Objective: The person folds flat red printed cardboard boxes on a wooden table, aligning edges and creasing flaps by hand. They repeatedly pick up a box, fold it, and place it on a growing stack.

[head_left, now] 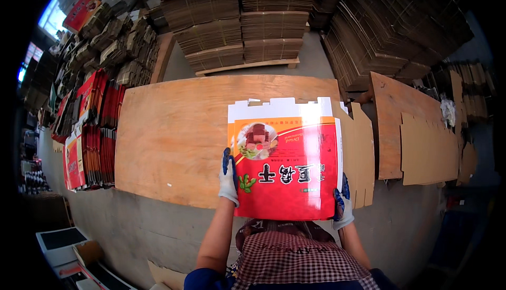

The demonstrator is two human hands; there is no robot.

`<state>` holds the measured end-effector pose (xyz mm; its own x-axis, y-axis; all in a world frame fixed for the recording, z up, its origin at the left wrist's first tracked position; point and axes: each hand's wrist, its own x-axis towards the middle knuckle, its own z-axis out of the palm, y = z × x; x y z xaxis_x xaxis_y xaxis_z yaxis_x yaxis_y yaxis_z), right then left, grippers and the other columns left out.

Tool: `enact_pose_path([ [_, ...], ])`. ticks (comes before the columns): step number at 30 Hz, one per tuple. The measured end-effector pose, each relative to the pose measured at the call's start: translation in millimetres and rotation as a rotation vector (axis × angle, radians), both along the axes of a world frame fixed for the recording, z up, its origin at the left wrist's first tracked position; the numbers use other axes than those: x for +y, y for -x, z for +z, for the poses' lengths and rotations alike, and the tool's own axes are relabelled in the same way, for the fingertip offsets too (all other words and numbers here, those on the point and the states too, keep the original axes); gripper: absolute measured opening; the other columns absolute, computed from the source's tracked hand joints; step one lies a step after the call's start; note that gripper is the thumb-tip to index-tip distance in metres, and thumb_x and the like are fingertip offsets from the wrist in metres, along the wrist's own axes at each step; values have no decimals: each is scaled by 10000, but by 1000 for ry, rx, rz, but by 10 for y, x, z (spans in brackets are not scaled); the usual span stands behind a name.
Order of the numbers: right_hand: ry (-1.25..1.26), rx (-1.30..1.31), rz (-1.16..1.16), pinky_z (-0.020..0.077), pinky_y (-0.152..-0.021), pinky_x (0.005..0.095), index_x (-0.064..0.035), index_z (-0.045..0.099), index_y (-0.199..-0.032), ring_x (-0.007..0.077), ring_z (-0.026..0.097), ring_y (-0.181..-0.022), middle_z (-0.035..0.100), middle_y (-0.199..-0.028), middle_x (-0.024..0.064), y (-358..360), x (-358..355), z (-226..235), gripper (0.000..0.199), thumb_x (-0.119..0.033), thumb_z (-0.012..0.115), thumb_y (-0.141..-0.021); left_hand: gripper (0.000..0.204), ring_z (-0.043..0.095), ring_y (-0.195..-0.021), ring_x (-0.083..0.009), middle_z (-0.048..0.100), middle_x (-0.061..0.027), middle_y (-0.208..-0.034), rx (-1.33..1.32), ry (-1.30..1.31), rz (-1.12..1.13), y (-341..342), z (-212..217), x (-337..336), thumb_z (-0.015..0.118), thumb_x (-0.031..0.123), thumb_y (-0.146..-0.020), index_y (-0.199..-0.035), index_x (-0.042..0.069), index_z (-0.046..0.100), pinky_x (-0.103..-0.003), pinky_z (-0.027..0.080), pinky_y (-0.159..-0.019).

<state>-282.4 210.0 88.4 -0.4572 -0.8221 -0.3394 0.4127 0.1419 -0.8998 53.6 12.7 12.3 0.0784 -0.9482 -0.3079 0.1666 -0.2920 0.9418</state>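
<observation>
A flat printed carton blank [287, 184], glossy red with an orange band, a food picture and white notched flaps at its far edge, is held in front of my body. My left hand [228, 179], in a white glove with blue coating, grips its left edge. At the right edge my right hand [343, 205], gloved the same way, is closed on it, with part of the fingers hidden. Beneath and to the right of the printed blank lies plain brown cardboard [362, 158] with slotted flaps, partly covered.
A wooden table [168, 137] spans the middle. On the right, a second board [390, 126] carries a brown cardboard sheet [428, 150]. Red folded cartons [97, 153] are stacked at left. Strapped cardboard stacks [211, 26] stand on a pallet [247, 67] beyond the table.
</observation>
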Motion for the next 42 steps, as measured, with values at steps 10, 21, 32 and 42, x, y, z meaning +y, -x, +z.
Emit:
enact_pose_path([
  [10,-81,101,5,294,-1179,324,-32,276,-1580,184,365,-1425,356,-1595,82,4,20,23,661,-4,567,-987,500,472,-1332,-155,451,-57,-1515,124,-56,-17,-122,-48,-42,540,165,-1043,-1496,-4,413,-294,382,-1125],
  [21,-215,207,26,439,-909,219,-117,314,-1587,76,511,-1101,482,-1473,29,-13,63,-188,665,-22,584,-987,639,539,-1288,-245,504,-141,-1466,394,62,-67,-156,157,53,595,22,-934,-1532,16,370,-360,437,-1096],
  [32,-558,266,-3,469,-537,310,-347,330,-1575,97,448,-538,578,-729,70,-458,-158,37,691,-116,598,-981,529,369,-1417,-408,408,-233,-1527,-973,584,-299,1072,787,45,684,169,-906,-1397,32,541,-505,261,-1185],
  [42,-528,1197,-165,524,-894,461,-138,608,-1349,394,650,-997,679,-1140,174,726,-71,83,463,-244,664,-902,551,215,-1517,-353,352,-135,-1589,-1177,711,-770,2167,538,28,598,427,-948,-1443,193,536,-621,61,-1225],
])
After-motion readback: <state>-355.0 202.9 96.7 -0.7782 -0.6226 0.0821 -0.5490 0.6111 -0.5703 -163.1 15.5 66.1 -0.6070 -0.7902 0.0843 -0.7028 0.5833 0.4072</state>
